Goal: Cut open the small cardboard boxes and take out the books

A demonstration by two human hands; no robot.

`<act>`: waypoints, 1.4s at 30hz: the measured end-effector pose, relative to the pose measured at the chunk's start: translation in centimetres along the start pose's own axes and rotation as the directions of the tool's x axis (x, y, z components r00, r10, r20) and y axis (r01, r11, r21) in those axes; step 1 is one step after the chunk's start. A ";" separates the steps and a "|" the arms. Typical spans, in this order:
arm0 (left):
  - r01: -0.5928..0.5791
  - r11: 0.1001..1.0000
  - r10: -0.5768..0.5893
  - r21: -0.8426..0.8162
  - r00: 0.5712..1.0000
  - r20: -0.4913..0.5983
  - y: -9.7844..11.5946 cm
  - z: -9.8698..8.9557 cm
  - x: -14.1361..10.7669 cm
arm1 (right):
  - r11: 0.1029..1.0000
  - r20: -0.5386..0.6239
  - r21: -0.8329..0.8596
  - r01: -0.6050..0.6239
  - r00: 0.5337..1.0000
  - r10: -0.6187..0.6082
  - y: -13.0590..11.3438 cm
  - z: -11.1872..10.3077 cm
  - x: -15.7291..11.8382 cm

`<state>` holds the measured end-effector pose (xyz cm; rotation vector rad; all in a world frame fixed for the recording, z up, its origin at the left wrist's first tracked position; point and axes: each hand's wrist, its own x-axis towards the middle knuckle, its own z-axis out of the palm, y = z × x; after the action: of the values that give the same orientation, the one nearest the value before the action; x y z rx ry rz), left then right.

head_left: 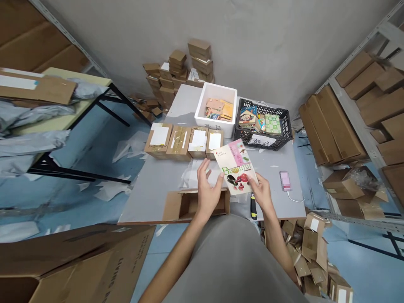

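A thin booklet [235,168] with a vegetable picture and the word "Beautiful" is held up over the table. My right hand [262,192] grips its lower right edge, thumb on the cover. My left hand [208,189] is open beside the booklet's left edge, fingers apart; whether the thumb touches it I cannot tell. Below my left hand an opened cardboard box [172,206] lies at the table's front edge, partly hidden by that hand. A black and yellow utility knife [253,207] lies just left of my right wrist.
Several taped boxes [179,143] line the table [142,193]. Behind them stand a white foam box [200,112] and a black crate [285,126], both holding booklets. A phone [285,181] with a cable lies right. Large carton [94,265] at lower left; box-laden shelves [342,99] at right.
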<state>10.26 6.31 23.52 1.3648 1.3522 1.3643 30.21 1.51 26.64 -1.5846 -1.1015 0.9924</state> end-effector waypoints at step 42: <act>0.566 0.779 -0.353 -0.270 0.752 0.557 2.0 -3.4 1.0 | 0.883 -0.137 0.465 -0.067 0.980 0.147 -1.6 -0.4 -1.3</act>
<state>7.18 6.41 26.13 0.8862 0.8987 0.8233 29.95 0.37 28.40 -1.3182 -0.6063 1.0768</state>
